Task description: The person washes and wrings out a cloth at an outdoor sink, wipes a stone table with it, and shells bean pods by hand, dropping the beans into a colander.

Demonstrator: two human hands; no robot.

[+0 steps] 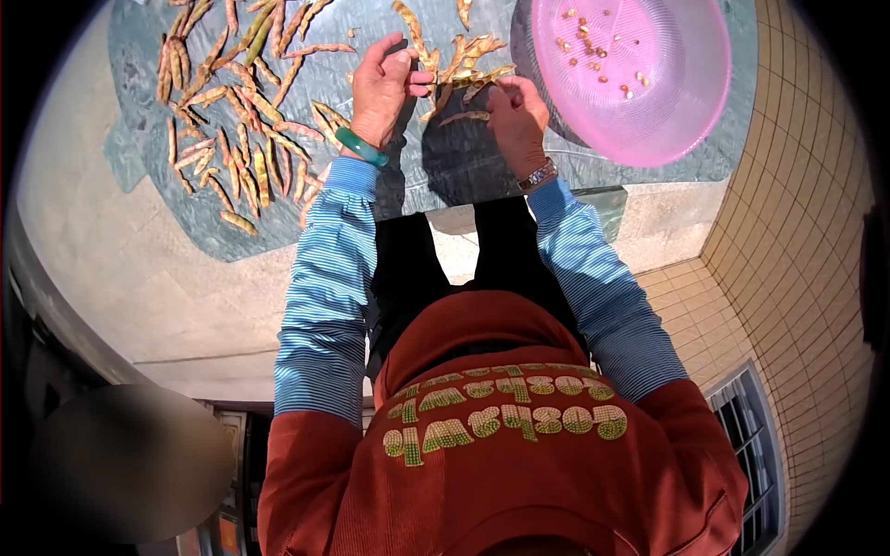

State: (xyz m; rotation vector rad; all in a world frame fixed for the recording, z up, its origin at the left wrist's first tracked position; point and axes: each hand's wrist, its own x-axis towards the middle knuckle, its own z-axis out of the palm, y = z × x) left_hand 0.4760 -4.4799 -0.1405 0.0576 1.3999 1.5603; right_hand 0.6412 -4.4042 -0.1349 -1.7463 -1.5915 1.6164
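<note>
A bean pod (pixel 452 82) stretches between my two hands over the green stone table. My left hand (pixel 385 82), with a green bangle at the wrist, pinches the pod's left end. At the other end, my right hand (pixel 519 113), wearing a watch, has its fingers closed on the pod. Several dry, opened-looking pods (pixel 456 57) lie just beyond my fingers, partly hidden by them. To the right of my right hand stands a pink plastic basin (pixel 681 130) with several loose beans (pixel 593 54) on its bottom.
Many mottled red and yellow bean pods (pixel 246 120) are spread over the left part of the table (pixel 222 243). Its near edge is close to my legs. A tiled wall (pixel 797 167) rises at the right. A blurred round shape (pixel 134 463) is at lower left.
</note>
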